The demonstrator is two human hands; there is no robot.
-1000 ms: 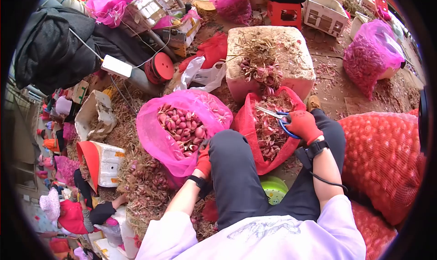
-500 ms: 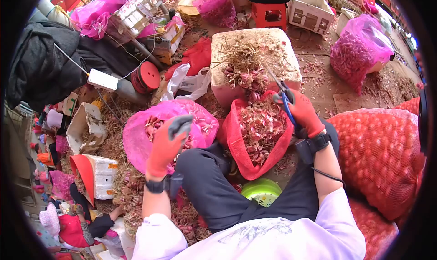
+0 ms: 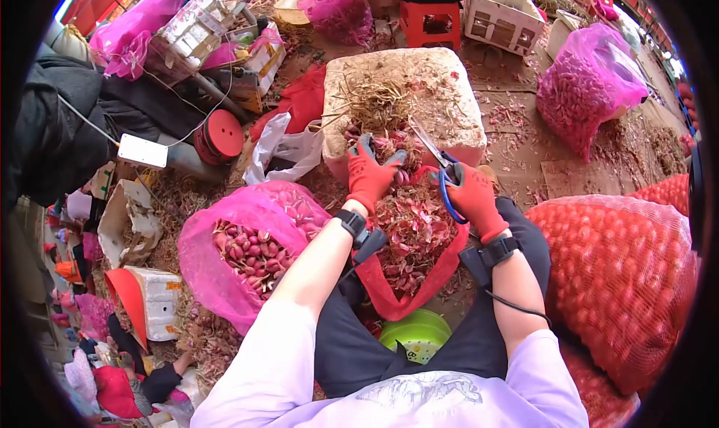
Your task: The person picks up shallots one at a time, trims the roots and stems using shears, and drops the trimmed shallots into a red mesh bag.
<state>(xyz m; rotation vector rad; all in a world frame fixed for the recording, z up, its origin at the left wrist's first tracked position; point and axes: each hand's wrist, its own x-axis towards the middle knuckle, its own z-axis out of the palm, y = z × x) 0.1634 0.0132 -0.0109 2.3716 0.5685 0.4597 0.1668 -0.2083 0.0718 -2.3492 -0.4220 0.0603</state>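
Note:
A bunch of shallots [image 3: 386,139] with dry brown stalks lies on the pale foam block [image 3: 442,76]. At the near side of that bunch is my left hand [image 3: 372,175] in a red and grey glove, thumb and fingers spread against the bulbs. My right hand [image 3: 476,196], gloved alike, is closed on scissors [image 3: 447,175] with blue handles. The blades are close together and point up-left toward the bunch. Under both hands sits a red mesh bag [image 3: 397,308] of loose skins and trimmings. To its left, a pink mesh bag [image 3: 198,241] contains loose shallots [image 3: 251,252].
Full red mesh sacks [image 3: 607,278] stand against my right side. A green plastic basin [image 3: 419,334] is between my legs. At the left are a red cable reel [image 3: 223,134] and a white power strip [image 3: 142,151]. Another person [image 3: 120,387] sits at lower left.
My left hand has moved from above the pink bag up and right to the shallot bunch. The shallots in the pink bag now show more. My right hand still holds the scissors near the block.

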